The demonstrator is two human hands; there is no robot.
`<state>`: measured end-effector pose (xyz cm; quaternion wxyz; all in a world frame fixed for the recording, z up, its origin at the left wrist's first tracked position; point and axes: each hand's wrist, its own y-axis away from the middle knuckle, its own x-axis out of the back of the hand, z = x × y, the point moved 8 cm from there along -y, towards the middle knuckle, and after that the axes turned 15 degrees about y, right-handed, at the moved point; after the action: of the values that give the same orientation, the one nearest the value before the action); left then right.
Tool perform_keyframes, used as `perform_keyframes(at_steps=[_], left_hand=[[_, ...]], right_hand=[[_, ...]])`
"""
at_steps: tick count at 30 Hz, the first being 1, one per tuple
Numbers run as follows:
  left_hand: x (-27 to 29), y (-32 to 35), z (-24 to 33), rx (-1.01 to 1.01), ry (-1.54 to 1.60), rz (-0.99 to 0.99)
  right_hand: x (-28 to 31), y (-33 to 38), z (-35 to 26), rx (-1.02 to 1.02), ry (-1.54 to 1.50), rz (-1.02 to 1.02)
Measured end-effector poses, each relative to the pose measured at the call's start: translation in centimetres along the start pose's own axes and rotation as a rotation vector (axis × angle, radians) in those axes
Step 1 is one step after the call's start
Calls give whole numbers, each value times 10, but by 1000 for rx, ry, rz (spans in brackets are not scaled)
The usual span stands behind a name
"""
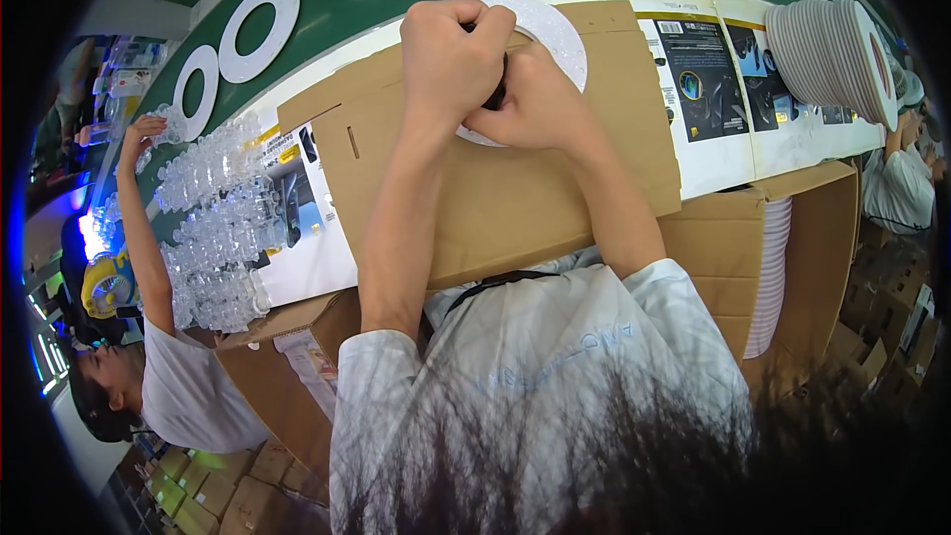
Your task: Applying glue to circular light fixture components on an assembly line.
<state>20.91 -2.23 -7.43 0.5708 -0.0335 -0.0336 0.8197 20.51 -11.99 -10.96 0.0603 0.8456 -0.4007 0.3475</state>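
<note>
My left hand [448,61] and my right hand [535,99] are closed close together over a flat white ring [561,38]. Between them shows part of a small black object [498,89]; the fingers hide most of it, so I cannot tell its kind. Both hands appear to grip it. The ring lies on a flat brown cardboard sheet [515,198] under my wrists.
Clear plastic parts [213,208] stand in rows at the left, near a co-worker's reaching hand [149,129]. Two white rings [260,59] lie on the green table [342,15]. A reel of ring discs [822,54] sits right; an open carton [718,238] of discs stands below.
</note>
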Motion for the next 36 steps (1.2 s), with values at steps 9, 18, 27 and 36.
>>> perform_keyframes(at_steps=[9, 18, 27, 36], left_hand=[[1, 1, 1, -20, 13, 38], [-23, -9, 17, -83, 14, -63], [-27, -12, 4, -51, -48, -83], [-25, -14, -1, -62, -17, -39]], right_hand=[[3, 0, 0, -7, 10, -5], [32, 2, 4, -95, -6, 56], [32, 2, 7, -40, 27, 70], [25, 0, 12, -68, 18, 8]])
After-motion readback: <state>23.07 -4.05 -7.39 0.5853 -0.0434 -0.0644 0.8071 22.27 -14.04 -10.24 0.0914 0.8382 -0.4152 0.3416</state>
